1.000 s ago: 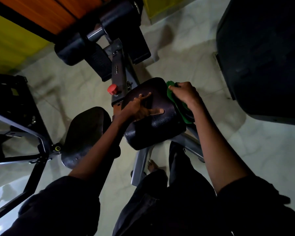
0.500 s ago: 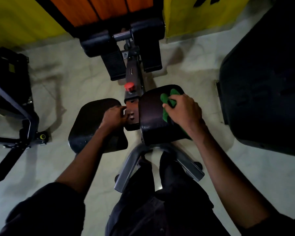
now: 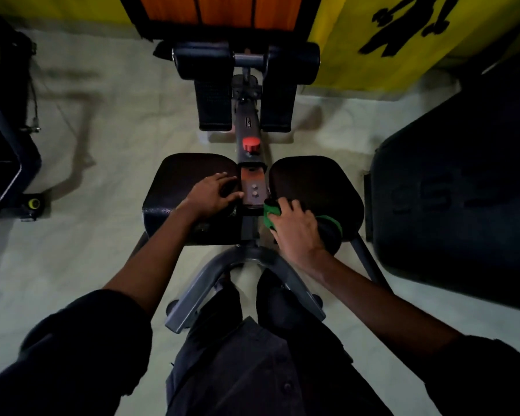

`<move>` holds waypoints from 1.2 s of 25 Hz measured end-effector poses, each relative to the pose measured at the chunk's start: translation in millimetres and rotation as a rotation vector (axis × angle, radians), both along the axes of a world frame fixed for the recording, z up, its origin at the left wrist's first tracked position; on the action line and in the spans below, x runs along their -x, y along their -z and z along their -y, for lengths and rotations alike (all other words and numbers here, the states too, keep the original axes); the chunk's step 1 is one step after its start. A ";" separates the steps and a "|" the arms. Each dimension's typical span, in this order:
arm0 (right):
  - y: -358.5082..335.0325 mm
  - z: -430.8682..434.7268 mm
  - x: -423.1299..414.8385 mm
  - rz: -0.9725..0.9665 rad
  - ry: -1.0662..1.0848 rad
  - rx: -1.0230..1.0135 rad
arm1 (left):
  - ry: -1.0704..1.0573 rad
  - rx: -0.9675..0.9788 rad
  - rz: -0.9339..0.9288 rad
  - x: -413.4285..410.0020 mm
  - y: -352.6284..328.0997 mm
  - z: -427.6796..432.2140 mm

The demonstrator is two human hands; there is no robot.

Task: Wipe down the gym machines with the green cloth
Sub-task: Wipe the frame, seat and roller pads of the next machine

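Observation:
A gym machine stands in front of me with two dark pads side by side, the left pad [image 3: 177, 181] and the right pad [image 3: 321, 181], joined by a grey metal post [image 3: 252, 187] with a red knob [image 3: 250, 144]. My right hand [image 3: 294, 226] grips the green cloth [image 3: 271, 212] at the near inner corner of the right pad. My left hand [image 3: 213, 193] rests on the left pad's inner edge, fingers spread towards the post. Most of the cloth is hidden under my right hand.
Two black roller pads [image 3: 246, 61] and footplates [image 3: 213, 106] sit at the machine's far end against an orange and yellow wall. A dark machine frame [image 3: 9, 139] stands at the left. A large black padded block [image 3: 457, 190] fills the right. My legs straddle the grey base [image 3: 204, 283].
The view has swung to centre on the machine. My right hand slid the cloth from the middle of the right pad to its near inner corner. My left hand now lies flatter on the left pad.

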State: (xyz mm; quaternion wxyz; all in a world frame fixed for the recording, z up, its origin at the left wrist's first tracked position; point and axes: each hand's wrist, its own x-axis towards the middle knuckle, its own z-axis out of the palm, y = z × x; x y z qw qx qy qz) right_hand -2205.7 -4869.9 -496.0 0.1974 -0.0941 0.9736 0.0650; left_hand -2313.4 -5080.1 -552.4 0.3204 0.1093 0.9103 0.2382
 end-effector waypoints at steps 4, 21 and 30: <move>1.5 7.1 5.1 0.070 -0.114 -0.069 | 0.039 -0.002 -0.089 -5.2 3.3 1.9; 33.1 32.3 144.1 0.277 0.084 -0.123 | 0.108 0.079 -0.123 15.5 6.3 -8.3; 81.3 -4.1 199.9 0.383 0.062 0.009 | 0.069 -0.004 0.020 53.2 34.8 -45.2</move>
